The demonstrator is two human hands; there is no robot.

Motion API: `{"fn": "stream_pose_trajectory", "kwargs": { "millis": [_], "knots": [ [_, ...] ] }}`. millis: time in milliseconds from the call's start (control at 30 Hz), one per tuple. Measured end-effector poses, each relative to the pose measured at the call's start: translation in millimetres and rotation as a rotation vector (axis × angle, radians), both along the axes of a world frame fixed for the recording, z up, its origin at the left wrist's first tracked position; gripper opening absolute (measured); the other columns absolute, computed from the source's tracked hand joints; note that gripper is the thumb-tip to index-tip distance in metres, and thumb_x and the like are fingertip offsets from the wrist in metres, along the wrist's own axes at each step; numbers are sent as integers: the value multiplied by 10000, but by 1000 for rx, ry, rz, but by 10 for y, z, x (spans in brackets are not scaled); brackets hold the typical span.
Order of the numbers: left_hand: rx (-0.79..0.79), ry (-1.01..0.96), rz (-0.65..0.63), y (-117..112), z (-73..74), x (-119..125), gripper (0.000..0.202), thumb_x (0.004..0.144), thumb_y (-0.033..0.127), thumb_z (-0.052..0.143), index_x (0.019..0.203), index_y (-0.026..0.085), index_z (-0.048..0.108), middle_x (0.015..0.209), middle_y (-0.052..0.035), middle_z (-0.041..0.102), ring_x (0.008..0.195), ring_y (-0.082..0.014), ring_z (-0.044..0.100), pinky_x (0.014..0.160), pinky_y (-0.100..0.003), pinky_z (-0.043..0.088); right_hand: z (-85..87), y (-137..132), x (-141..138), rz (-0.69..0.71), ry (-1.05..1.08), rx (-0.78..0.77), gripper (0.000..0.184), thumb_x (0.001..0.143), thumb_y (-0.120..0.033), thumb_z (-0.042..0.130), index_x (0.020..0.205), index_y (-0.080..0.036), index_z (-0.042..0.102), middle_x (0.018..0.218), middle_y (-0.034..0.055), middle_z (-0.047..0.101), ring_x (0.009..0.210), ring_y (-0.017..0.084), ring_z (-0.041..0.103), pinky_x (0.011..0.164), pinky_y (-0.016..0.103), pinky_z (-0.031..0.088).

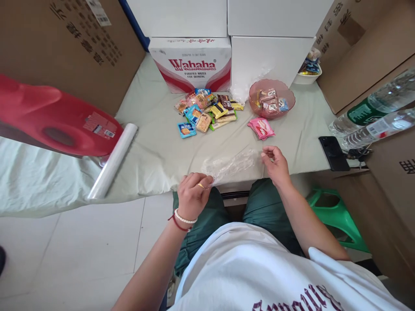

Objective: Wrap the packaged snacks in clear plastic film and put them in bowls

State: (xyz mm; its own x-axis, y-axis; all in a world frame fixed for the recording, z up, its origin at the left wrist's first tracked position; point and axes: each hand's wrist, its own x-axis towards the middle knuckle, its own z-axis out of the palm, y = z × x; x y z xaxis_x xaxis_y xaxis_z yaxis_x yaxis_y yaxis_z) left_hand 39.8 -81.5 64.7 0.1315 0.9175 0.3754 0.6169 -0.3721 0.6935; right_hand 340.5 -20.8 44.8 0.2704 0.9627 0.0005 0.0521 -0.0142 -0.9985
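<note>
Against pale cloth (162, 151), clear plastic (234, 166) looks thin and crumpled.

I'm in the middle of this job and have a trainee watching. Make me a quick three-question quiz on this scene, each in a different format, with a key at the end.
1. True or false: the pink packet lies outside the pink bowl.

2. Which of these lies closest to the bottles?
A) The white roll
B) The phone
C) The pink packet

3. Short answer: what does the left hand hold?

Key:
1. True; it lies on the cloth, on the person's side of the bowl.
2. B.
3. Clear plastic, crumpled.
</note>
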Motion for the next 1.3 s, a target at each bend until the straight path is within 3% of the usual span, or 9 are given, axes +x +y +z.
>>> {"fn": "stream_pose_trajectory", "kwargs": {
  "millis": [133,267,467,600,667,733,867,1000,1300],
  "knots": [
    [51,211,37,-56,-194,136,196,985,292,587,973,313,782,1069,-80,790,899,-250,633,828,-428,385,-69,-166,-322,188,266,-365,549,849,-774,696,912,-230,661,748,33,658,612,152,596,456,246,456],
    [-86,177,-86,-184,-390,335,231,987,272,571,1053,315,788,1195,-96,789,1034,-294,662,933,-480,401,-121,-299,-644,327,438,-589,595,795,-746,782,1087,-243,654,876,59,747,690,175,698,511,262,562],
    [-237,39,-249,-396,-419,382,381,913,412,715,1285,332,737,1391,-98,720,1277,-358,611,1140,-567,332,-248,-172,-718,348,309,-416,366,654,-400,911,866,-224,670,674,-25,654,631,144,609,578,261,513],
    [-138,-82,100,-358,-395,353,188,924,399,706,1067,295,769,1225,-103,751,1152,-334,624,1117,-549,363,-285,-176,-720,423,244,-311,233,718,-406,800,808,-219,693,669,-45,612,588,122,533,611,281,471],
    [-80,-54,270,-229,-391,364,342,857,460,782,1135,268,730,1308,-136,689,1258,-373,566,1159,-571,318,-261,-204,-718,453,222,-281,219,749,-416,768,831,-219,716,694,-44,620,604,120,527,631,278,462],
    [-102,-1,277,-61,-401,390,434,810,510,815,1137,244,710,1309,-160,664,1331,-407,511,1163,-574,310,-221,-235,-701,471,203,-267,222,769,-430,760,840,-220,736,701,-42,625,613,118,514,643,273,461],
    [-250,52,100,167,-454,487,297,997,451,545,840,232,669,909,-100,667,910,-269,630,866,-388,455,-138,-303,-657,395,290,-296,315,805,-537,752,906,-239,753,813,-7,674,763,159,597,709,280,538],
    [-222,95,147,153,-486,633,321,1042,425,471,843,238,640,824,-62,639,676,-187,544,636,-300,318,-137,-333,-709,284,336,-260,521,827,-691,714,1136,-271,713,1055,41,712,998,216,655,781,317,592],
    [-391,-106,445,423,-462,311,345,1050,387,460,732,254,475,590,21,505,579,-171,479,641,-297,299,-326,121,-714,79,-26,-184,292,891,-530,641,843,-245,599,710,-22,607,516,128,519,494,269,417]
  ]
}}
